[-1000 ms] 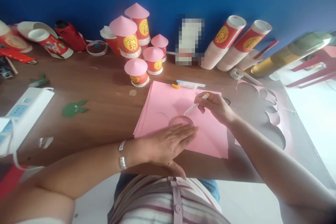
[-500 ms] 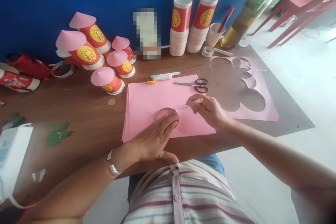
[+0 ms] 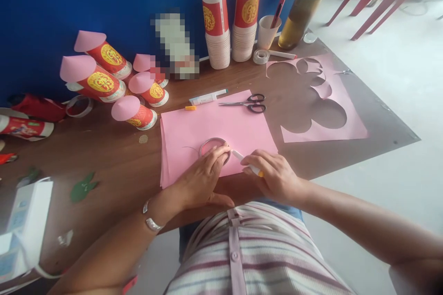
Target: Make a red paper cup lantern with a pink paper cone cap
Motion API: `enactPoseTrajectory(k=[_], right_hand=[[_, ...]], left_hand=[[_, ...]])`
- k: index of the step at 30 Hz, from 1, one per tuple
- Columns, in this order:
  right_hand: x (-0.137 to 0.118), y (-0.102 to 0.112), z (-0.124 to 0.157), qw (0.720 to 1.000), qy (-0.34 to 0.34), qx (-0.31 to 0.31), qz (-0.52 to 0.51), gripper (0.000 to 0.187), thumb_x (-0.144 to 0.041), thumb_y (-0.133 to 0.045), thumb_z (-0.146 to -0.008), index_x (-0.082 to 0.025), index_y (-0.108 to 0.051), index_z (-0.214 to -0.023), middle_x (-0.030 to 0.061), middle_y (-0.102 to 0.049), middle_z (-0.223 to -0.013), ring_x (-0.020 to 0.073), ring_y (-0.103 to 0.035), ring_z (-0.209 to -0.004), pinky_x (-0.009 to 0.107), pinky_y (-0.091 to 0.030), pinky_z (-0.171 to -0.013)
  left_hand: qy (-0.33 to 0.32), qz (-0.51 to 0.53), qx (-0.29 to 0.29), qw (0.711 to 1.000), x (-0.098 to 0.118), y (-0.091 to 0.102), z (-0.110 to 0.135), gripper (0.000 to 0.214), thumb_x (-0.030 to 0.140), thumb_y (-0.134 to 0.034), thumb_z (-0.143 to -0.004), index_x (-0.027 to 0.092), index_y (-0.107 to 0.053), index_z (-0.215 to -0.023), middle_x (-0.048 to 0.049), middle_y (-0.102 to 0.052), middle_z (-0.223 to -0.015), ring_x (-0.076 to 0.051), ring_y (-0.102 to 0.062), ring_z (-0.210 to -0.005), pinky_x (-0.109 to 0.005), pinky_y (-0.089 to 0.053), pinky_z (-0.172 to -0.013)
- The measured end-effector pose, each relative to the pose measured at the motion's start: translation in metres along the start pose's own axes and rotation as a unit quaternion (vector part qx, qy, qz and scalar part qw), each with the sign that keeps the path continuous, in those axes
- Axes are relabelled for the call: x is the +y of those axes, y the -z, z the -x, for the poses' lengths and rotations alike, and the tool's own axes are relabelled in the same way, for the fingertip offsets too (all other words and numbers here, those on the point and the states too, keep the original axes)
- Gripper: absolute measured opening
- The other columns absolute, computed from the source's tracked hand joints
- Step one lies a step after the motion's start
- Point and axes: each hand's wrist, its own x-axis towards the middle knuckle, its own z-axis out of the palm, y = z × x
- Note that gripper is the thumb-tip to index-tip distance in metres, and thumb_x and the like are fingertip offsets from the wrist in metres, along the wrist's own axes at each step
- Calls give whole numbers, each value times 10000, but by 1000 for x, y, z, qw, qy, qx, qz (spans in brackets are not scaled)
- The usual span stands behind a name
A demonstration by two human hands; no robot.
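Observation:
A stack of pink paper sheets [image 3: 183, 124] lies before me, with a thin round ring [image 3: 213, 138] on it. My left hand [image 3: 200, 175] rests over the ring, its long fingers pressing on the lower right part and the thumb held apart. Between the fingers of my right hand [image 3: 273, 173] is a white marker [image 3: 247, 159] with an orange end. The marker's tip is at the ring's right side, close to my left fingertips. A thin curved line [image 3: 190, 148] shows on the paper left of the ring. Scissors [image 3: 247, 103] lie partly on the upper sheet.
An orange cap [image 3: 190, 108] and another marker [image 3: 207, 97] lie behind the paper. Red cups with pink cones [image 3: 126, 108] stand at left, cup stacks [image 3: 218, 50] and a bottle [image 3: 301, 14] behind. A cut-out pink sheet [image 3: 356, 124] lies right; a power strip [image 3: 32, 221] left.
My right hand has come down and toward me, and the marker now slants with its tip against the ring's right side. My left hand stays on the ring. The view has shifted.

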Motion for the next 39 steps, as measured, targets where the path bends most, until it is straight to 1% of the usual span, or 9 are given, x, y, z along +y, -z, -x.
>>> enactPoseTrajectory(k=[9, 17, 20, 23, 25, 27, 30, 34, 39], right_hand=[[-25, -12, 17, 994, 84, 25, 64, 133, -96, -532, -966, -98, -573, -1092, 67, -635, -766, 181, -536, -656, 305, -439, -559], [-36, -18, 16, 996, 86, 9, 19, 186, -87, -458, -946, -125, -572, -1087, 69, -620, -765, 201, -560, -664, 330, -499, -600], [-38, -9, 17, 997, 73, 16, -21, 203, -97, -483, -951, -138, -565, -1132, 60, -635, -774, 186, -570, -642, 320, -493, -569], [-34, 13, 18, 995, 71, 54, -37, 272, -103, -512, -943, -161, -561, -1203, 4, -581, -671, 160, -512, -534, 305, -436, -481], [-26, 28, 16, 992, 107, 70, -16, 391, -78, -498, -920, -202, -549, -1287, -6, -600, -658, 171, -566, -545, 314, -471, -496], [-14, 33, 8, 992, 102, 73, 21, 465, -36, -453, -904, -240, -554, -1310, 13, -660, -706, 186, -637, -609, 325, -514, -547], [5, 21, -10, 995, 82, 35, 51, 397, -82, -502, -951, -257, -542, -1305, 55, -757, -922, 206, -725, -788, 325, -560, -642], [20, -9, -33, 998, 33, -30, 50, 255, -187, -557, -996, -219, -561, -1249, 78, -765, -973, 222, -735, -847, 339, -587, -727], [27, -22, -43, 992, 43, -115, 24, 527, -284, -662, -950, -193, -432, -1416, 187, -689, -1279, 317, -678, -1170, 498, -582, -931]], left_hand=[[9, -5, -13, 1000, -1, -2, 1, 1171, 799, -654, -731, 90, -223, -1557, -311, -418, -1506, -461, -449, -1439, -639, -478, -1137], [25, 4, -23, 999, -1, -3, 1, 1169, 816, -630, -730, 109, -223, -1567, -300, -427, -1505, -456, -444, -1447, -626, -456, -1163], [25, 6, -21, 999, -1, -4, 1, 1181, 825, -624, -722, 107, -225, -1570, -298, -429, -1507, -454, -434, -1455, -628, -448, -1171], [28, 18, -17, 999, -1, -5, 2, 1203, 839, -630, -702, 91, -253, -1566, -304, -429, -1512, -455, -420, -1464, -621, -430, -1188], [36, 31, -20, 999, -1, -4, 2, 1209, 844, -641, -687, 84, -284, -1557, -308, -427, -1516, -458, -417, -1466, -616, -422, -1195], [44, 42, -24, 998, 0, -2, 1, 1191, 837, -653, -687, 85, -312, -1545, -310, -421, -1523, -459, -411, -1469, -619, -414, -1197], [37, 47, -27, 998, 2, 0, 0, 1163, 814, -659, -713, 75, -305, -1538, -331, -408, -1527, -468, -394, -1474, -644, -419, -1176], [21, 57, -16, 998, 1, -2, -1, 1132, 741, -706, -755, 94, -244, -1560, -346, -376, -1546, -462, -380, -1481, -662, -442, -1138], [19, 59, -6, 998, 1, 0, -2, 984, 655, -734, -795, 68, -358, -1490, -345, -425, -1515, -456, -403, -1471, -652, -444, -1143]])
